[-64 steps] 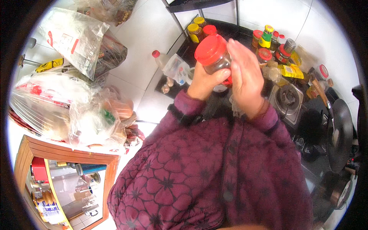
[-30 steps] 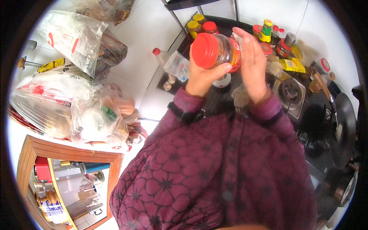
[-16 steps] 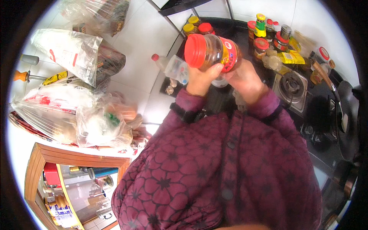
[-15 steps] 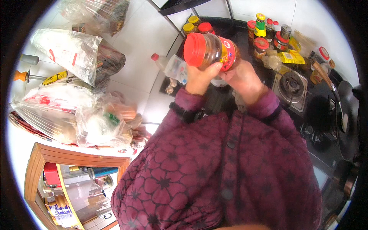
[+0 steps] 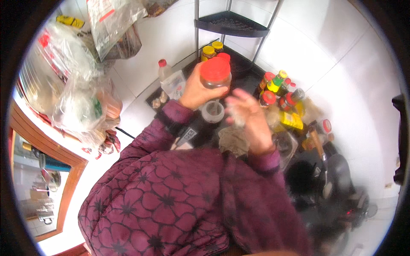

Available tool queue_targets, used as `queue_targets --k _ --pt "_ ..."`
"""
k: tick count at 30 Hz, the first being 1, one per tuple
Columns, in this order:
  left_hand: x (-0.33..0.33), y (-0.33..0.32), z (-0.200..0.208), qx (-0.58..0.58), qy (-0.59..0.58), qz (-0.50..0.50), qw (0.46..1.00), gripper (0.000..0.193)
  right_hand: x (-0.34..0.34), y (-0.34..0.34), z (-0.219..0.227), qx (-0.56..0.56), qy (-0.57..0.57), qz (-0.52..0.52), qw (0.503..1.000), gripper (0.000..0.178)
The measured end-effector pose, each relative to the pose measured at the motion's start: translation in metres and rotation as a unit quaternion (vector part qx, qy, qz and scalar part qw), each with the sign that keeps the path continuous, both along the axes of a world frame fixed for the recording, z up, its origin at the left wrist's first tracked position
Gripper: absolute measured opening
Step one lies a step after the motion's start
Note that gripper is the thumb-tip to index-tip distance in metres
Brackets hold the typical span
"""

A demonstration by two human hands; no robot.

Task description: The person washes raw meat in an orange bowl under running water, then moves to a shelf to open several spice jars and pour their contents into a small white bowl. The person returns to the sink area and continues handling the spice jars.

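Note:
My left hand [image 5: 197,90] is wrapped around a clear jar with a wide red screw lid [image 5: 215,69], held upright over the dark counter. To the jar's right, my right hand [image 5: 253,121] is raised and apart from it. Its fingers are spread and slightly blurred, with nothing visible in them. Below the jar stands a small round translucent tub [image 5: 212,112] with a handle-like piece in it. A crumpled grey cloth [image 5: 234,141] lies under my right hand, partly hidden by my wrist.
Yellow-lidded jars [image 5: 208,52] stand behind, beneath a black corner rack [image 5: 232,23]. Sauce bottles and jars [image 5: 268,98] crowd the right back. A wok [image 5: 339,170] sits farther right. Plastic bags [image 5: 77,102] hang at left, near a red-capped bottle [image 5: 164,70] and garlic [image 5: 159,100].
My right hand has let go of the jar and moved right and down. The jar, tilted before, is now upright in my left hand. The whole view has shifted.

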State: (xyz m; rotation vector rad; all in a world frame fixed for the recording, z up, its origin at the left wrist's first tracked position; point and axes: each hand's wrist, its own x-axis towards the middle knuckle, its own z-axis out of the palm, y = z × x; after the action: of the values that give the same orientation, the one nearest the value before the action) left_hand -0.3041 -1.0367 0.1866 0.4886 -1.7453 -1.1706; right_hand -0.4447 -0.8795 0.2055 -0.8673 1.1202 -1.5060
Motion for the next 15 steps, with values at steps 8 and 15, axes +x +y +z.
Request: queue_targets --k 8,15 --pt "-0.004 0.022 -0.025 -0.001 -0.179 0.041 0.983 0.106 -0.032 -0.054 -0.012 -0.062 0.431 -0.044 0.899 0.093" --pt "0.012 0.004 -0.032 -0.024 -0.241 0.000 0.970 0.110 -0.031 -0.088 -0.008 -0.009 0.537 0.104 0.837 0.090"
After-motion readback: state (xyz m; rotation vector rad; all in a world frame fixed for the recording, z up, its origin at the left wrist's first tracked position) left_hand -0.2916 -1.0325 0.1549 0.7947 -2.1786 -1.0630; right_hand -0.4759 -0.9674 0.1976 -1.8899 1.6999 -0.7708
